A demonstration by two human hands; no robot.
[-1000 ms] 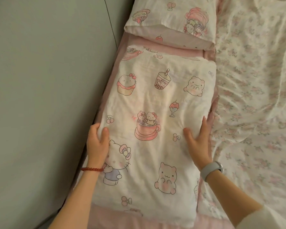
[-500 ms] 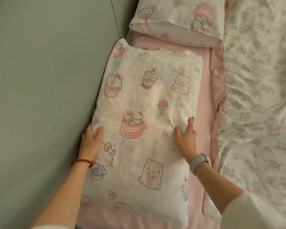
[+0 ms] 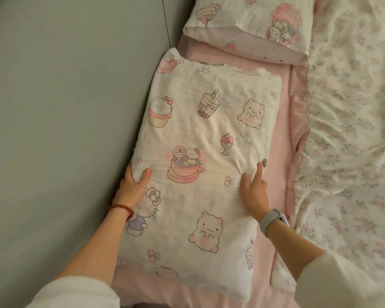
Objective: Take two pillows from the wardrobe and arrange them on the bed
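A white pillow printed with pink cartoon cats, bears and cups (image 3: 200, 138) lies lengthwise on the pink sheet (image 3: 280, 134), its left edge against the grey headboard. My left hand (image 3: 132, 185), with a red bead bracelet at the wrist, grips the pillow's left edge, thumb on top. My right hand (image 3: 253, 190), with a white watch, grips the right edge, fingers pressed into the fabric. A second pillow in the same print (image 3: 249, 25) lies beyond the first, at the top of the view.
A padded grey headboard (image 3: 65, 130) runs along the left. A crumpled floral quilt (image 3: 351, 130) with a pink border covers the bed to the right. A strip of pink sheet shows between the pillow and the quilt.
The pillow has shifted left against the headboard, and a wider strip of pink sheet shows on its right. Both hands stayed on its edges and moved with it.
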